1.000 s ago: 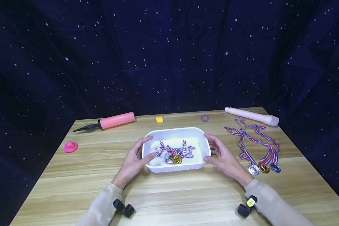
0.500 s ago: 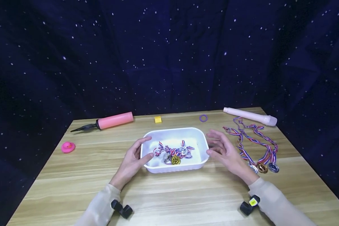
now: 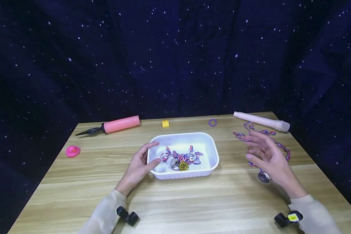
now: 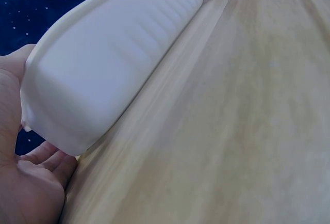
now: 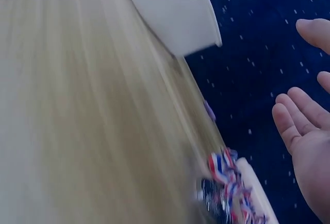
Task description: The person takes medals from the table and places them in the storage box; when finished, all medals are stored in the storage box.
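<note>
A white plastic basin (image 3: 169,175) sits at the middle of the table. Inside it lie several medals (image 3: 183,166), gold and silver, with red, white and blue ribbons. My left hand (image 3: 138,167) holds the basin's left end, thumb over the rim; the left wrist view has its other fingers low beside the wall. Over on the right, my right hand (image 3: 267,157) hovers, fingers spread and bent a little, above more ribboned medals (image 3: 263,177). It holds nothing and hides part of them. The right wrist view shows their ribbon (image 5: 221,167) below the hand.
Along the back edge lie a pink hand pump (image 3: 121,124), a yellow block (image 3: 165,123), a purple ring (image 3: 212,123) and a pale pink toy microphone (image 3: 261,121). A pink rubber duck (image 3: 72,151) sits at the left edge. A dark starry curtain (image 3: 175,58) hangs behind.
My right hand has let go of the basin's right end and moved right, over the medals on the table. The left hand stays at the basin, which has not moved.
</note>
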Tool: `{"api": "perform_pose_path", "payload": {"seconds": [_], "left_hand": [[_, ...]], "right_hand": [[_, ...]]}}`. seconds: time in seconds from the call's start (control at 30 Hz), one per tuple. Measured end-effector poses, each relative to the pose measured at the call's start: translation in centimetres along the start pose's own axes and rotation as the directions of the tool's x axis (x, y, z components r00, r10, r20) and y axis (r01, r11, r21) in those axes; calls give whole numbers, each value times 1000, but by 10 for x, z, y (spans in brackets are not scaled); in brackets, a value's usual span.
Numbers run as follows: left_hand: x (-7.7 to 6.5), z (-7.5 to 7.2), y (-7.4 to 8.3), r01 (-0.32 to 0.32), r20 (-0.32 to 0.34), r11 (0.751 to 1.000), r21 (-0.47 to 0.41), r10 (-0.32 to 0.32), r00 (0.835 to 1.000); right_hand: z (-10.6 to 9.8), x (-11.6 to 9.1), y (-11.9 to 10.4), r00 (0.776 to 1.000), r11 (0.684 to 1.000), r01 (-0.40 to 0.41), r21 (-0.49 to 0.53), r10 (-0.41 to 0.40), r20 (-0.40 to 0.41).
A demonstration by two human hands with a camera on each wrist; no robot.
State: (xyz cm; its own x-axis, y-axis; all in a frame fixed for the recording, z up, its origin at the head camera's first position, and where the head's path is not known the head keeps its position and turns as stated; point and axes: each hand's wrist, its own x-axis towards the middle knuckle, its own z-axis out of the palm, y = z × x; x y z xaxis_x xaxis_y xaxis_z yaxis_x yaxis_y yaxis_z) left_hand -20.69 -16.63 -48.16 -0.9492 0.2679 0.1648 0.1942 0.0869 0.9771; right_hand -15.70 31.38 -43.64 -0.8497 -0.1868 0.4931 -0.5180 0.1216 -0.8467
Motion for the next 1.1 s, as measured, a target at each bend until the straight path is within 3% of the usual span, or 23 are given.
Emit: {"api": "perform_pose_path", "payload": {"seconds": [0.2,0.43,0.8,1.1], "left_hand": [[0,0,0,2,1,1000,4,-2,1000],[-1,-1,0,0,3,1000,4,0,1000],[-1,-1,2,12,-4,1000,13,-12,1000],[-1,-1,2,16,-3,1000,1,-16,1000]], "right_hand": [[-16,-21,9,1000,1000,-8,-4,8,2],[-30,-41,11,998,985,-66,-160,68,8],[-46,-54,12,974,909,-160,-384,208,87],[-52,-59,21,980,848,-91,-522,168,102]]}}
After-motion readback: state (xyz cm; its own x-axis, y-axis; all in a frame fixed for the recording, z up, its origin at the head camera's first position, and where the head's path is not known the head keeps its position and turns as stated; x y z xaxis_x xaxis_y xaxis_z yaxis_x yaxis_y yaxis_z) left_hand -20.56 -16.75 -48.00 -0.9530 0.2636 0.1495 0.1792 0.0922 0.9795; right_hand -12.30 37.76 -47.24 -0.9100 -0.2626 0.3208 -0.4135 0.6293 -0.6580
